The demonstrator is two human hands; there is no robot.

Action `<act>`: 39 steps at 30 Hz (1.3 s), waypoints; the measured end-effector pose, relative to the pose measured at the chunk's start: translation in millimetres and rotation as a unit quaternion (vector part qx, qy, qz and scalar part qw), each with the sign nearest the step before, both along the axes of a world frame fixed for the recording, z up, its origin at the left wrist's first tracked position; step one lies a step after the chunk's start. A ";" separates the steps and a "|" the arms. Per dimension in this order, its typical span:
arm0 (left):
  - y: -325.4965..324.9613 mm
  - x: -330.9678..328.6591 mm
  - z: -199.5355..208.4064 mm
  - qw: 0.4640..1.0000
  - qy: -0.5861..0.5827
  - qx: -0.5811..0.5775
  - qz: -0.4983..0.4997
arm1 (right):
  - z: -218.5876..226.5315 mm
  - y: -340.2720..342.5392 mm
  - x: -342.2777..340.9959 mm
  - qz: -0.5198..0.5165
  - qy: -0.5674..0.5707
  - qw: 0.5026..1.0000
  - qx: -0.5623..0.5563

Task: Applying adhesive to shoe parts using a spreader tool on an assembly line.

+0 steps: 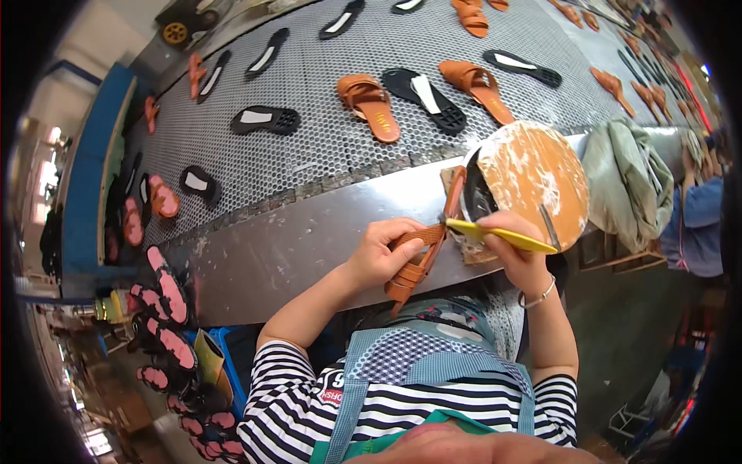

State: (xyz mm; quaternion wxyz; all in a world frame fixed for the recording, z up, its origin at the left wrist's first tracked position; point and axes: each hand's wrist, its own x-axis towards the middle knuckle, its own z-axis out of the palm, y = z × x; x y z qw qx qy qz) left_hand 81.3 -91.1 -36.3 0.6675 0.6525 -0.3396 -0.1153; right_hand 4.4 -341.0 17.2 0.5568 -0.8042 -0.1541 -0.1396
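Observation:
My left hand (384, 251) grips a brown strappy sandal (408, 280) turned on its side, fingers and thumb around its straps. In my right hand (514, 246) is a yellow-handled brush (464, 227). The brush's dark tip meets the sandal's sole edge near the middle; whether it touches is hard to tell. Just beyond the right hand stands a round pot (473, 195) with a dark opening. An orange-brown cover (529, 174), smeared with whitish residue, lies over most of the pot. A thin stick (548, 226) rests on this cover.
Beyond the metal ledge (270, 251) runs a mesh conveyor (309, 158) bearing brown sandals (380, 116) and black soles (267, 120) with white strips. A grey-green cloth (627, 182) hangs right of the pot. Pink-and-black footwear (176, 348) is piled at left. A co-worker's blue sleeve (699, 216) shows far right.

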 end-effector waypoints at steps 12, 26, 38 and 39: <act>295.0 222.7 -102.2 0.880 0.094 0.027 0.465 | -14.6 -9.0 -11.2 -0.147 0.117 0.963 0.193; 241.8 239.1 -35.4 0.737 -0.300 0.314 0.518 | 6.0 -36.3 -14.0 -0.134 0.070 0.962 -0.229; 10.5 260.3 -49.6 0.733 -0.150 0.582 0.320 | -7.6 -50.2 -17.6 -0.169 0.124 0.975 -0.074; 21.0 267.5 -60.9 0.731 -0.151 0.583 0.320 | -7.1 -49.5 -16.1 -0.169 0.124 0.975 -0.072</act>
